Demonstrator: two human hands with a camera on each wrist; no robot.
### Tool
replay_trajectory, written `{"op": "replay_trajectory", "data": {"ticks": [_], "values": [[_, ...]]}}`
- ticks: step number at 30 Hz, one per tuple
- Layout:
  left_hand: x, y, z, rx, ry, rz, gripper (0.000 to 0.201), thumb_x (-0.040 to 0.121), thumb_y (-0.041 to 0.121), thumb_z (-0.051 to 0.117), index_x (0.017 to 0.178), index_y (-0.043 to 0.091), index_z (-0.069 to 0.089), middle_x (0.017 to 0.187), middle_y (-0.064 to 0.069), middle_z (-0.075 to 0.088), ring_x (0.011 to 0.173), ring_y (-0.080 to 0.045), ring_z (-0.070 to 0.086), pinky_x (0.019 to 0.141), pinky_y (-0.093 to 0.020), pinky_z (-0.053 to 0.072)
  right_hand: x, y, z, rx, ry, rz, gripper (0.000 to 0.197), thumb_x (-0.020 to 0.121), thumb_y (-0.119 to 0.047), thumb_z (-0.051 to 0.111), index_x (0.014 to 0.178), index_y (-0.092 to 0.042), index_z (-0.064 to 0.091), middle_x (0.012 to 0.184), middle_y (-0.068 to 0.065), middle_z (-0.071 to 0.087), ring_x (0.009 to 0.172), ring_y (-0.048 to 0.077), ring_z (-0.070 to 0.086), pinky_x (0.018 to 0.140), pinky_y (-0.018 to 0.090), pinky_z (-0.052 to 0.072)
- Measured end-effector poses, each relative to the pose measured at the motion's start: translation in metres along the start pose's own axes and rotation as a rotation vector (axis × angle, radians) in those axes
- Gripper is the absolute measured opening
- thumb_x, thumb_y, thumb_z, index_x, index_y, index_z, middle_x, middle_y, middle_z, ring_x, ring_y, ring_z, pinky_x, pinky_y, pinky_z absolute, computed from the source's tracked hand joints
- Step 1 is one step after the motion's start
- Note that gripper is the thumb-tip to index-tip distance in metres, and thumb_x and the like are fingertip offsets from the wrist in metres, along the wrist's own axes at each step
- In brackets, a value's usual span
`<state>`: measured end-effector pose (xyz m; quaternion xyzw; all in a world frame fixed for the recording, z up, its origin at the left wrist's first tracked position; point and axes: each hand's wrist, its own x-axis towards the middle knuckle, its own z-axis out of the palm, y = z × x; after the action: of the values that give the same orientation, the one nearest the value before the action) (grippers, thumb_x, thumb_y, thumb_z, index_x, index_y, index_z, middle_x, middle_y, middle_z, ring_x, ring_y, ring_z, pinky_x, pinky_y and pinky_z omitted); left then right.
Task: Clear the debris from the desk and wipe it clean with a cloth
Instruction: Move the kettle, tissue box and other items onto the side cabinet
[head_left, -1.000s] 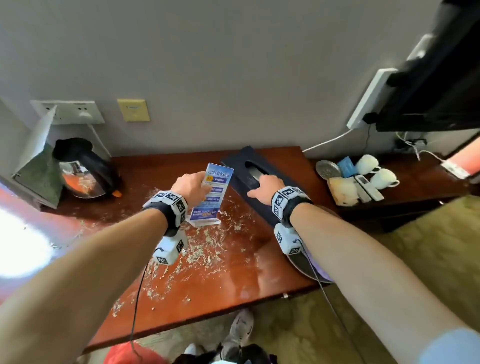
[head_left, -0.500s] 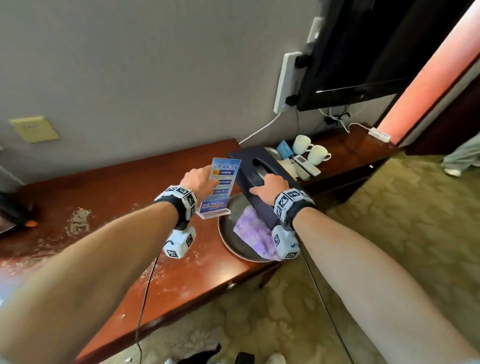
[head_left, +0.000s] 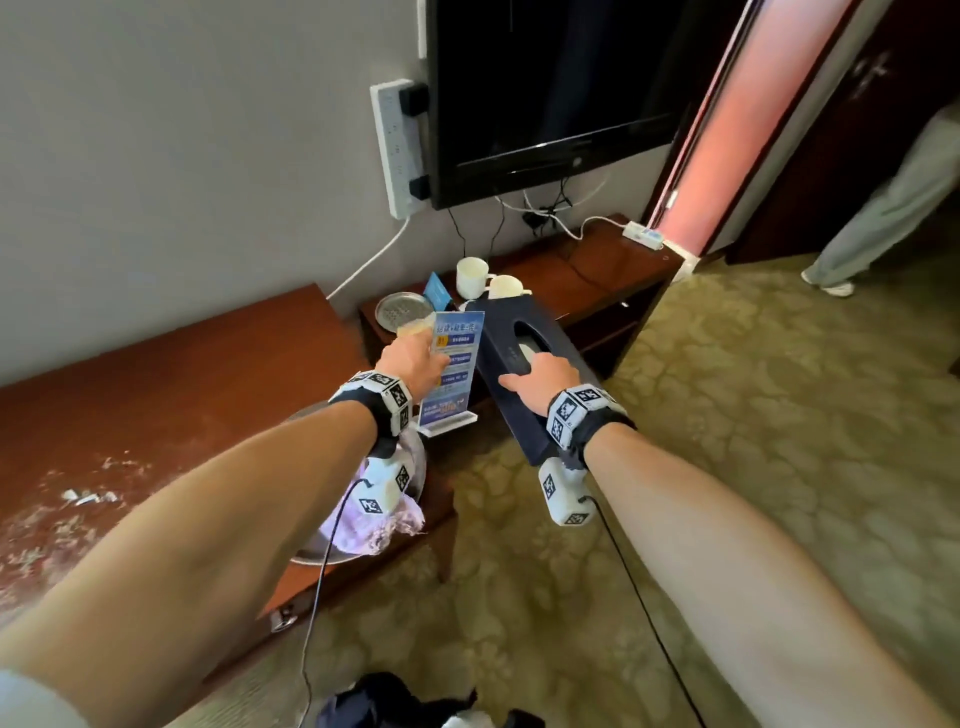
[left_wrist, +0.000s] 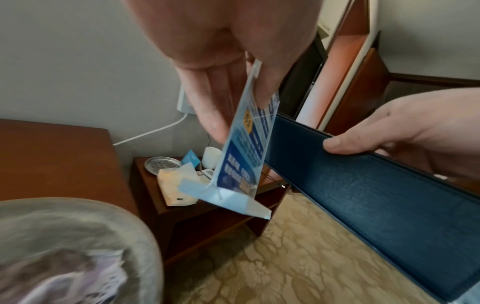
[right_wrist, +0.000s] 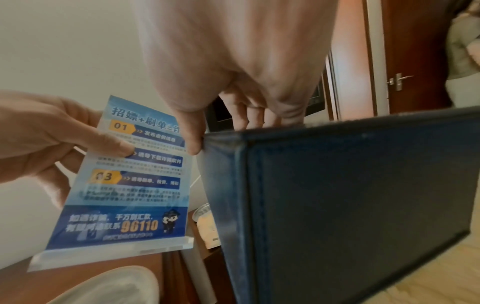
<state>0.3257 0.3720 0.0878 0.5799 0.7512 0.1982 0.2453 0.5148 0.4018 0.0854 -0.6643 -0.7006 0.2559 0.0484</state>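
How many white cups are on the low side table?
2. One white cup stands near the wall, beside the blue card. The second cup is right of it, partly behind the dark tissue box. More may be hidden.

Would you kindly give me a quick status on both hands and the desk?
Left hand holds blue acrylic sign stand. Right hand grips dark blue tissue box, both lifted. Debris on brown wooden desk unwiped. Nothing blocking.

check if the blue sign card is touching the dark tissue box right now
Cannot tell. In the head view the sign card edge overlaps the tissue box; both wrist views show them overlapping too, with neither gap nor contact plain.
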Motion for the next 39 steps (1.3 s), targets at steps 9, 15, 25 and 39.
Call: {"op": "replay_trajectory", "data": {"ticks": [9, 15, 25, 39], "values": [[0.090, 0.060, 0.055, 0.011, -0.054, 0.026, 0.032, 0.099, 0.029, 0.052, 0.128, 0.015, 0.054, 0.124, -0.008, 0.063, 0.113, -0.025, 0.059, 0.095, -0.035, 0.043, 0.098, 0.072, -0.025, 0.015, -0.011, 0.079, 0.041, 0.091, -0.052, 0.060, 0.113, -0.017, 0.057, 0.109, 0.012, 0.062, 0.111, 0.037, 0.060, 0.079, 0.039, 0.046], [0.177, 0.080, 0.081, 0.048, -0.087, 0.069, 0.033, 0.099, 0.031, 0.050, 0.128, 0.015, 0.054, 0.121, -0.008, 0.065, 0.109, -0.026, 0.061, 0.093, -0.038, 0.047, 0.190, 0.096, -0.042, -0.008, -0.048, 0.090, 0.047, 0.089, -0.053, 0.061, 0.119, -0.017, 0.057, 0.108, 0.011, 0.063, 0.109, 0.037, 0.060, 0.072, 0.034, 0.039], [0.276, 0.104, 0.097, 0.045, -0.082, 0.007, 0.035, 0.098, 0.032, 0.051, 0.130, 0.020, 0.053, 0.120, -0.009, 0.066, 0.106, -0.028, 0.062, 0.091, -0.039, 0.049, 0.300, 0.111, -0.087, -0.057, -0.102, 0.070, 0.041, 0.089, -0.053, 0.062, 0.091, -0.015, 0.047, 0.092, 0.009, 0.058, 0.097, 0.034, 0.062, 0.071, 0.033, 0.042], [0.371, 0.145, 0.156, 0.000, 0.033, -0.365, 0.039, 0.099, 0.032, 0.050, 0.134, 0.017, 0.051, 0.124, -0.011, 0.064, 0.108, -0.028, 0.062, 0.087, -0.037, 0.047, 0.481, 0.165, -0.107, -0.083, -0.340, -0.087, 0.051, 0.091, -0.049, 0.062, 0.119, -0.006, 0.060, 0.114, 0.013, 0.066, 0.102, 0.033, 0.062, 0.074, 0.033, 0.044]]}}
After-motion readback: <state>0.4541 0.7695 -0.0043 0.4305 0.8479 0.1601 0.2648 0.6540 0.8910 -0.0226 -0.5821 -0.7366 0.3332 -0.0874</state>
